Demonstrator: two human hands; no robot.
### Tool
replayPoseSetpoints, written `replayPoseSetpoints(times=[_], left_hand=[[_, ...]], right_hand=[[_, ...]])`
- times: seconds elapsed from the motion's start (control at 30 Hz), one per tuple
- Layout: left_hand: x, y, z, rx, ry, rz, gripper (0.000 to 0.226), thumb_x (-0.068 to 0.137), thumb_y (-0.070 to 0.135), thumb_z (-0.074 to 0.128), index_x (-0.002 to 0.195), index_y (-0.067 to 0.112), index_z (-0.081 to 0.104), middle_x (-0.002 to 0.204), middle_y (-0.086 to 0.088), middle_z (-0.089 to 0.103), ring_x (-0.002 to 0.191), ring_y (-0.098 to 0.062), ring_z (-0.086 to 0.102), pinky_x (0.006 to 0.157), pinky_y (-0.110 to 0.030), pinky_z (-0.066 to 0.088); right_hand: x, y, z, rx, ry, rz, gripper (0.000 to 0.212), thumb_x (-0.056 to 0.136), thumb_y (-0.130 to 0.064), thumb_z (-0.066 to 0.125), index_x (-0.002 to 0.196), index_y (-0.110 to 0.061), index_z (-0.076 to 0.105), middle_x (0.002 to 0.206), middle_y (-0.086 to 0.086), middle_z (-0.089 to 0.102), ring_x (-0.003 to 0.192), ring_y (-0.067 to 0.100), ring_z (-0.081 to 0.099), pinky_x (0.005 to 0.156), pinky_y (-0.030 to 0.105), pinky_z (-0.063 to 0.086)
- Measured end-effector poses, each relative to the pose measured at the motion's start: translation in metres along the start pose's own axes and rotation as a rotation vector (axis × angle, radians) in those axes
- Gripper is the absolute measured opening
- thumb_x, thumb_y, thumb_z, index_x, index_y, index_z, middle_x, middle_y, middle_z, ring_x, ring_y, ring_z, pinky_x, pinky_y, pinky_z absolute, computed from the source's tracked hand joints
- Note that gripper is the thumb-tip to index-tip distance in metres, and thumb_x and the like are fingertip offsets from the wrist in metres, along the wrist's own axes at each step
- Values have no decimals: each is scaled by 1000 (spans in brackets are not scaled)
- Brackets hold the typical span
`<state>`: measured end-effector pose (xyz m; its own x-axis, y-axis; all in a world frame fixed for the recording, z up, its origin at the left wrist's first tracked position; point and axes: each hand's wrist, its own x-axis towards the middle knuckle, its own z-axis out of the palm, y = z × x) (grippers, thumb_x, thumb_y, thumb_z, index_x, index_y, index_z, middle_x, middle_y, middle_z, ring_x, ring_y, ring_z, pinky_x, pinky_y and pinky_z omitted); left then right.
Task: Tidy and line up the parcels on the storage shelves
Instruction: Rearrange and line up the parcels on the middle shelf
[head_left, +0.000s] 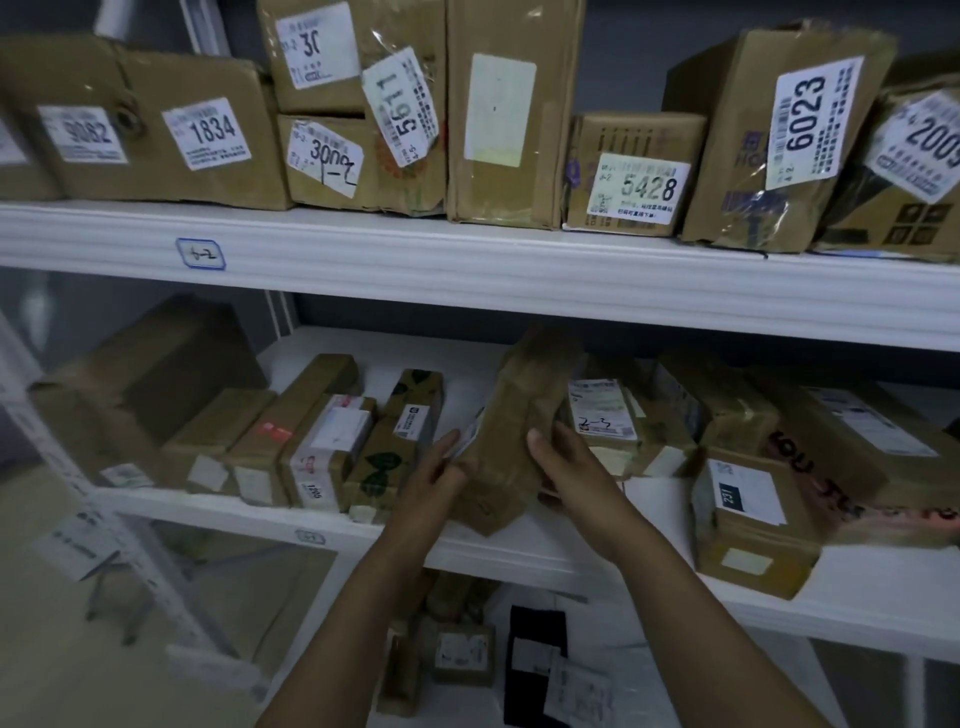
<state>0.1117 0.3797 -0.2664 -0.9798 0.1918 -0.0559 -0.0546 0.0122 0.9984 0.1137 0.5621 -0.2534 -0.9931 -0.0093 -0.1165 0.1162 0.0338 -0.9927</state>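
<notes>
Both hands, left hand (434, 470) and right hand (563, 462), clamp the tall taped brown cardboard parcel (511, 431); lower it upright into the gap on the white middle shelf (519, 551), label forward.

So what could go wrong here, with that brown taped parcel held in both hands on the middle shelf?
1. The brown taped parcel is tilted, its near end past the white shelf edge; if the left hand or right hand loosens, it might drop.
2. Pushing it back could knock the cardboard box with the handwritten label beside it.
</notes>
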Motion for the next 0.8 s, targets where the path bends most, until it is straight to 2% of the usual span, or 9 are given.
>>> replayPoseSetpoints(times=[0.13,0.23,0.33,0.43,0.5,0.57,0.63,0.7,0.8], left_hand=[[-14,-8,-35,20,-215,-22,71,66,53,63,132,49,41,143,12,43,129,-9,44,104,-35,42],[-19,-15,-56,-16,-303,-64,74,64,48,65,135,47,42,145,11,44,130,-15,46,109,-48,38],[-24,-15,-68,-22,-377,-91,77,66,47,67,140,42,42,143,8,48,129,-18,49,107,-51,40],[-29,-16,-79,45,-462,-115,80,66,37,68,141,42,41,146,2,44,130,-23,47,105,-52,41],[-35,-17,-85,107,-519,-102,83,66,31,66,144,40,37,143,1,48,127,-22,50,103,-49,44],[-42,-13,-85,116,-531,-66,83,68,31,65,145,36,35,137,4,54,123,-17,54,98,-41,48],[-49,-7,-80,66,-493,-18,80,72,39,69,144,40,34,137,7,55,122,-13,55,99,-40,48],[-53,-4,-75,44,-433,12,89,64,50,77,141,47,33,139,9,52,123,-12,54,101,-44,47],[-58,-8,-69,71,-439,49,107,58,49,84,143,55,19,143,13,44,128,-12,48,103,-46,45]], right_hand=[[-4,-1,15,340,-16,45,73,76,-55,65,142,-35,39,129,0,61,116,23,60,101,49,47],[-12,4,26,374,25,49,76,74,-49,68,141,-37,35,123,3,64,109,25,64,94,49,51],[-23,12,37,404,63,69,84,73,-49,71,145,-42,28,124,3,63,107,24,66,89,47,55],[-35,19,47,378,110,47,96,69,-44,76,147,-42,21,126,3,63,107,24,66,86,42,55],[-45,21,51,346,136,19,101,67,-38,78,148,-43,18,126,4,63,108,22,65,87,38,53],[-55,23,52,279,114,5,109,63,-32,84,147,-46,17,124,6,64,110,23,64,88,38,52],[-67,24,53,128,57,17,117,57,-29,92,147,-49,20,129,7,61,114,22,61,97,42,50],[-81,28,54,25,-41,21,108,61,-16,89,145,-45,28,133,2,57,115,18,60,95,41,52],[-103,38,56,27,-131,9,91,72,8,73,143,-38,38,135,0,56,118,18,58,92,41,53]])
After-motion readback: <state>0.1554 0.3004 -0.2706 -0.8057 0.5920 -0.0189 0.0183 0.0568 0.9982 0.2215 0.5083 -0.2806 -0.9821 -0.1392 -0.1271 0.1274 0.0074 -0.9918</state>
